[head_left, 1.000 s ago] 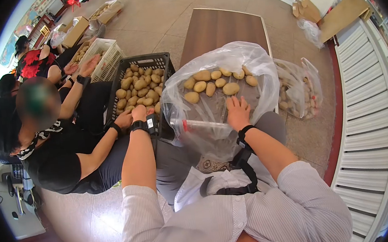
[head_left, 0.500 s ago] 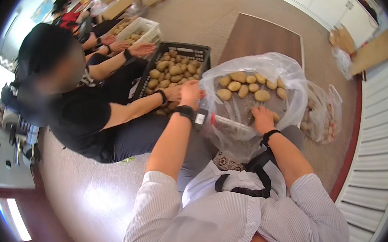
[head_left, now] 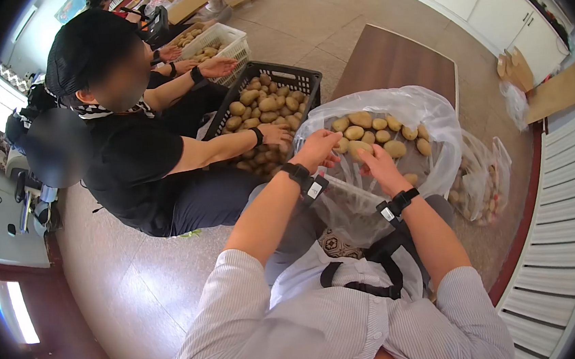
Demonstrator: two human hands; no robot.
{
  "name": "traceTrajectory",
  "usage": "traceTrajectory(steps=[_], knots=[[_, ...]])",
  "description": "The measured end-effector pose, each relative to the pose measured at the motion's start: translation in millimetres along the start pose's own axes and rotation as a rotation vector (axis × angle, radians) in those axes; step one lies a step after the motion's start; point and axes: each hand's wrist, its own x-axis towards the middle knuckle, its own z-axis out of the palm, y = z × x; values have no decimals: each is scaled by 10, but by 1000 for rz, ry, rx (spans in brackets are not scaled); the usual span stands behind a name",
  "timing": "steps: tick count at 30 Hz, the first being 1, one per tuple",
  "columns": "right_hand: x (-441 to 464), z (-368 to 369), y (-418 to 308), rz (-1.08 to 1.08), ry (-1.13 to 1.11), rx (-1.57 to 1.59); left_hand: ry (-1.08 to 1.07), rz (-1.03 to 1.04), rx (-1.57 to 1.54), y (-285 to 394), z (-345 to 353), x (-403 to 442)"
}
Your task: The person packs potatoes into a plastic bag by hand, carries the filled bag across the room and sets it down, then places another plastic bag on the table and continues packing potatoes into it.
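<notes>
Over plastic bag (head_left: 440, 113), right fingers (head_left: 376, 156) holding potato (head_left: 359, 149)

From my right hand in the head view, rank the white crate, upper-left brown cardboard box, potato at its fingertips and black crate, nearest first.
1. Potato, at your right hand.
2. Black crate, to the left.
3. White crate, beyond the black one.
4. Brown cardboard box, upper left.

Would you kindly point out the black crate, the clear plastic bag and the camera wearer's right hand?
Black crate (head_left: 312, 83): head view, on its slotted wall.
Clear plastic bag (head_left: 444, 123): head view, near its rim.
Right hand (head_left: 383, 170): head view, mid-hand.
</notes>
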Motion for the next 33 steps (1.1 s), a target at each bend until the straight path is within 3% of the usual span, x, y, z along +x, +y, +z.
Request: traceTrajectory(steps=[3, 5, 6, 9, 14, 16, 17, 19, 21, 24, 33], knots=[[-24, 179, -170, -6, -82, 48, -82, -73, -67, 63, 30, -93], [18, 251, -189, -58, -146, 94, -331, -129, -194, 75, -20, -61], [59, 253, -157, -51, -130, 96, -345, -138, -191, 64, -43, -20], [127, 227, -87, -76, -170, 111, -284, -68, -210, 10, -96, 91], [121, 91, 145, -96, -45, 34, -181, -44, -292, -1, -194, 198], [98, -25, 414, -312, 290, -356, -79, 54, -378, -5, -235, 206], [84, -114, 502, -312, 289, -356, -78, 53, -378, -3, -242, 223], [32, -299, 597, -120, 509, -716, 10, 87, -474, -11, -315, 285], [-32, -486, 602, -31, 512, -935, 71, 111, -517, -1, -426, 314], [-39, -665, 950, -74, 654, -1035, 182, 107, -559, -13, -575, 351], [-63, -615, 1155, 76, 460, -1039, 381, 0, -555, -336, -1144, 601]])
